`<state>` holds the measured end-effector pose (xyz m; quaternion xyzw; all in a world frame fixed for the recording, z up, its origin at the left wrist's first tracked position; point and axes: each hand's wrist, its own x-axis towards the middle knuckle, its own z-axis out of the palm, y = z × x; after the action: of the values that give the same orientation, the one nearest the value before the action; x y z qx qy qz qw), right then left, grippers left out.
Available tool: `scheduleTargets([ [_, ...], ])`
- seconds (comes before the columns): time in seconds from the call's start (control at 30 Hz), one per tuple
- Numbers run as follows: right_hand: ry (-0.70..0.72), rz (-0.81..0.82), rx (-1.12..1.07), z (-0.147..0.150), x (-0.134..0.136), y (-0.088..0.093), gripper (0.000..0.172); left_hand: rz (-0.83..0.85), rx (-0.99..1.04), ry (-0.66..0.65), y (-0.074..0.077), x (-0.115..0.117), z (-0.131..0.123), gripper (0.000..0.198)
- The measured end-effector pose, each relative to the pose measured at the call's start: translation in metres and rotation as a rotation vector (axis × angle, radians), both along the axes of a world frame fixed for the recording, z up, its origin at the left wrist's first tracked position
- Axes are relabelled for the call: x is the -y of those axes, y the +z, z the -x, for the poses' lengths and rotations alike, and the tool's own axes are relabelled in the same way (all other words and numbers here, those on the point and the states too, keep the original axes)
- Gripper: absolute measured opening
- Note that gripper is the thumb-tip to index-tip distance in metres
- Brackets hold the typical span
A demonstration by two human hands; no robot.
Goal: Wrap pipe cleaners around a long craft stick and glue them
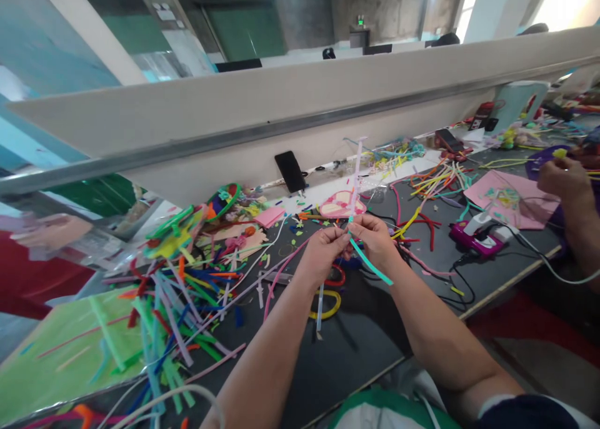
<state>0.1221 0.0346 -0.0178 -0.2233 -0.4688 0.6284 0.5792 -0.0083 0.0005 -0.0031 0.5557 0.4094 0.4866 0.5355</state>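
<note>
Strips [372, 267], teal and lilac, sit pinched in your left hand [330, 247] and right hand [374, 238], nearer you than the phone [289, 171]; you seem to be joining them, next likely needing steady twisting.

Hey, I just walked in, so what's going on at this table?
A person's left hand and right hand meet over the dark table, pinching a turquoise strip that slants down toward the right forearm. A lilac strip rises from the fingertips; whether the two are joined is hidden. Loose coloured strips lie heaped on the left, and a phone leans against the divider. Off to the right, another person's hand holds something small and yellow.
</note>
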Motion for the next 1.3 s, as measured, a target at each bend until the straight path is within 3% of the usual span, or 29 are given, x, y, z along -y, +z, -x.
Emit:
scheduleTargets([
  [0.13, -0.262, -0.054, 0.200, 0.002, -0.003, -0.001, 0.025, -0.413, -0.570, 0.270, -0.007, 0.002, -0.006, 0.021],
  [0.23, -0.424, -0.084, 0.280, 0.005, -0.001, -0.001, 0.022, -0.590, -0.727, 0.393, -0.011, 0.002, -0.010, 0.019],
  [0.33, -0.296, -0.088, 0.147, 0.006, 0.001, 0.000, 0.018, -0.490, -0.529, 0.343, -0.008, 0.002, -0.009, 0.021],
  [0.5, 0.213, 0.023, -0.066, -0.001, 0.001, 0.004, 0.027, -0.111, 0.167, 0.067, 0.000, 0.002, -0.005, 0.026],
  [0.6, 0.283, 0.049, -0.082, -0.006, 0.000, 0.004, 0.031, 0.032, 0.352, -0.065, 0.000, 0.003, -0.006, 0.029],
  [1.03, 0.251, 0.013, -0.049, -0.010, 0.003, 0.006, 0.020, 0.186, 0.439, -0.268, -0.014, 0.002, -0.002, 0.025],
  [1.3, 0.255, -0.009, -0.040, -0.008, 0.005, 0.004, 0.027, 0.105, 0.354, -0.162, -0.017, 0.002, -0.005, 0.027],
])
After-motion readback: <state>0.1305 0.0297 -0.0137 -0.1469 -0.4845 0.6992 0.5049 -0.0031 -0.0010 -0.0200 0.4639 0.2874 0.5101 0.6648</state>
